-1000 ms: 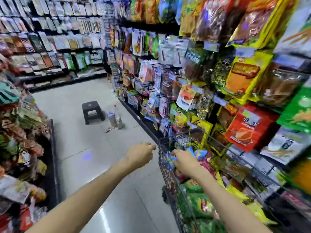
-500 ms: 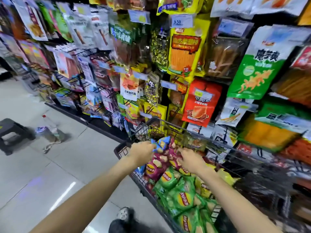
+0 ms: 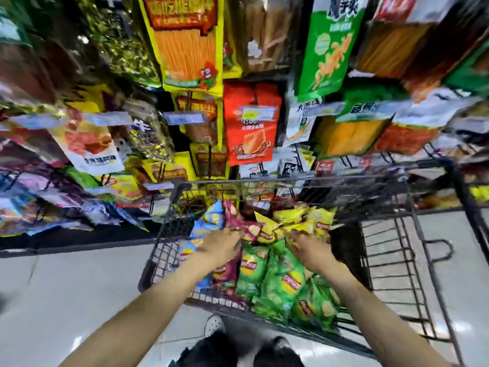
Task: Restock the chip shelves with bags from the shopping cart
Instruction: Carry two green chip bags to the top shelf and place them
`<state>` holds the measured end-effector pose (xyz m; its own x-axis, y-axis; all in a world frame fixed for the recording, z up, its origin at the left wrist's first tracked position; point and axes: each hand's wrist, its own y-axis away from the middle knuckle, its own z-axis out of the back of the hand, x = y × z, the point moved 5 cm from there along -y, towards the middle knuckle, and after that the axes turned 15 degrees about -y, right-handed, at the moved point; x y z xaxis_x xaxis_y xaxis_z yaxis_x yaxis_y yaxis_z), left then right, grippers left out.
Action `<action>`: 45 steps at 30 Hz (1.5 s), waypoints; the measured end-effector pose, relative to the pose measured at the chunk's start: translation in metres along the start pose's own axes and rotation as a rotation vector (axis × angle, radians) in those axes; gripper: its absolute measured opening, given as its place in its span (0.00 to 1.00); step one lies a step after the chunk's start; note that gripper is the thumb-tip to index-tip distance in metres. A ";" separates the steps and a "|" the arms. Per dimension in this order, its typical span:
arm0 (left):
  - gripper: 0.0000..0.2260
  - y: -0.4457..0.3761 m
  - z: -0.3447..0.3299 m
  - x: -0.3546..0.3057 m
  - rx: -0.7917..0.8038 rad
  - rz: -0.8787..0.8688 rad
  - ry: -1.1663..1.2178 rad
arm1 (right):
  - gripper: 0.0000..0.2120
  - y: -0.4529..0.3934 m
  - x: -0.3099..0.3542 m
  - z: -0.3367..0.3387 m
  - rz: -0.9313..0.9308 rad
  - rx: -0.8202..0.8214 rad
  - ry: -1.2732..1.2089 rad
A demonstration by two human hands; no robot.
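A black wire shopping cart [image 3: 161, 260] stands in front of me, piled with chip bags: green ones [image 3: 280, 282] nearest, yellow ones [image 3: 296, 218] at the far right, purple [image 3: 235, 221] and blue [image 3: 209, 221] at the far left. My left hand [image 3: 221, 245] lies on the pile by the purple and blue bags, fingers curled down. My right hand [image 3: 309, 247] rests at the edge of the yellow bags. Motion blur hides whether either hand grips a bag.
Hanging snack bags fill the shelf wall [image 3: 190, 49] right behind the cart, among them a red bag [image 3: 251, 128]. The cart's folding seat frame [image 3: 397, 260] juts out on the right. Grey tiled floor [image 3: 66, 300] lies to the left. My shoes [image 3: 214, 324] are below the cart.
The view has swung right and down onto the cart. Both hands have gone deeper into the pile, the left one from the cart's rim to the purple and blue bags.
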<state>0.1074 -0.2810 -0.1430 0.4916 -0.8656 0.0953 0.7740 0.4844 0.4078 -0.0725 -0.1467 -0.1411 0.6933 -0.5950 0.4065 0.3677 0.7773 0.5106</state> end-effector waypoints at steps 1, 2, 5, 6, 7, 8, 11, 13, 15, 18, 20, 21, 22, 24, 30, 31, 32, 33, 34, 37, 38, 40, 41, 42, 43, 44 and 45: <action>0.19 -0.005 -0.004 -0.006 0.009 -0.031 0.005 | 0.17 0.006 -0.009 -0.003 -0.034 -0.015 -0.027; 0.18 -0.010 -0.010 -0.013 0.008 -0.056 0.009 | 0.17 0.011 -0.018 -0.007 -0.057 -0.036 -0.058; 0.19 -0.020 -0.032 -0.038 0.038 -0.106 0.036 | 0.18 0.028 -0.047 -0.026 -0.167 -0.063 -0.099; 0.19 -0.024 -0.039 -0.046 0.057 -0.118 0.029 | 0.18 0.031 -0.058 -0.035 -0.207 -0.055 -0.119; 0.19 -0.029 -0.049 -0.057 0.078 -0.141 0.035 | 0.18 0.034 -0.072 -0.047 -0.264 -0.046 -0.142; 0.19 -0.029 -0.055 -0.062 0.089 -0.157 0.046 | 0.18 0.036 -0.080 -0.057 -0.294 -0.037 -0.162; 0.16 -0.033 -0.073 -0.082 0.092 -0.224 0.092 | 0.17 0.044 -0.092 -0.075 -0.327 -0.030 -0.200; 0.17 -0.038 -0.092 -0.094 0.130 -0.251 0.122 | 0.15 0.044 -0.098 -0.084 -0.334 -0.022 -0.205; 0.19 -0.041 -0.111 -0.104 0.181 -0.260 0.162 | 0.16 0.041 -0.112 -0.097 -0.367 0.017 -0.231; 0.26 -0.046 -0.138 -0.117 0.281 -0.242 0.196 | 0.17 0.032 -0.129 -0.116 -0.409 0.081 -0.291; 0.32 -0.050 -0.155 -0.123 0.338 -0.218 0.217 | 0.17 0.024 -0.138 -0.127 -0.437 0.123 -0.307; 0.35 -0.054 -0.162 -0.127 0.345 -0.210 0.204 | 0.18 0.019 -0.143 -0.131 -0.450 0.134 -0.307; 0.37 -0.058 -0.165 -0.131 0.352 -0.204 0.178 | 0.18 0.013 -0.147 -0.134 -0.453 0.130 -0.307; 0.40 -0.066 -0.169 -0.138 0.376 -0.188 0.168 | 0.18 0.003 -0.151 -0.140 -0.446 0.110 -0.311; 0.50 -0.077 -0.179 -0.147 0.413 -0.128 0.394 | 0.23 -0.014 -0.155 -0.161 -0.450 0.088 -0.476; 0.51 -0.077 -0.183 -0.146 0.417 -0.108 0.422 | 0.24 -0.016 -0.154 -0.164 -0.454 0.087 -0.523; 0.50 -0.077 -0.182 -0.144 0.422 -0.086 0.445 | 0.25 -0.018 -0.154 -0.166 -0.452 0.084 -0.568; 0.49 -0.076 -0.182 -0.143 0.417 -0.067 0.474 | 0.26 -0.019 -0.153 -0.166 -0.455 0.087 -0.601; 0.48 -0.075 -0.182 -0.143 0.419 -0.054 0.499 | 0.26 -0.020 -0.152 -0.167 -0.453 0.085 -0.624; 0.40 -0.071 -0.180 -0.141 0.412 -0.026 0.570 | 0.22 -0.017 -0.150 -0.162 -0.436 0.085 -0.664; 0.38 -0.070 -0.178 -0.138 0.420 -0.018 0.582 | 0.20 -0.015 -0.153 -0.161 -0.426 0.090 -0.675; 0.36 -0.069 -0.179 -0.130 0.444 -0.004 0.593 | 0.18 -0.009 -0.156 -0.156 -0.404 0.107 -0.672; 0.36 -0.068 -0.178 -0.126 0.455 0.003 0.596 | 0.16 -0.004 -0.159 -0.152 -0.400 0.110 -0.665; 0.35 -0.068 -0.178 -0.121 0.455 0.007 0.601 | 0.15 0.001 -0.163 -0.149 -0.395 0.103 -0.656; 0.34 -0.068 -0.180 -0.118 0.452 0.008 0.613 | 0.13 0.008 -0.166 -0.143 -0.400 0.099 -0.633; 0.33 -0.066 -0.176 -0.115 0.453 0.016 0.619 | 0.13 0.015 -0.171 -0.140 -0.403 0.096 -0.600; 0.32 -0.064 -0.172 -0.113 0.448 0.025 0.637 | 0.13 0.023 -0.177 -0.137 -0.430 0.109 -0.554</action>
<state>0.0707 -0.1929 -0.3358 0.7466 -0.5495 -0.3752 0.5909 0.2884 0.7535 -0.1016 0.0045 -0.3049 0.0732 -0.8836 0.4625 0.4537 0.4425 0.7735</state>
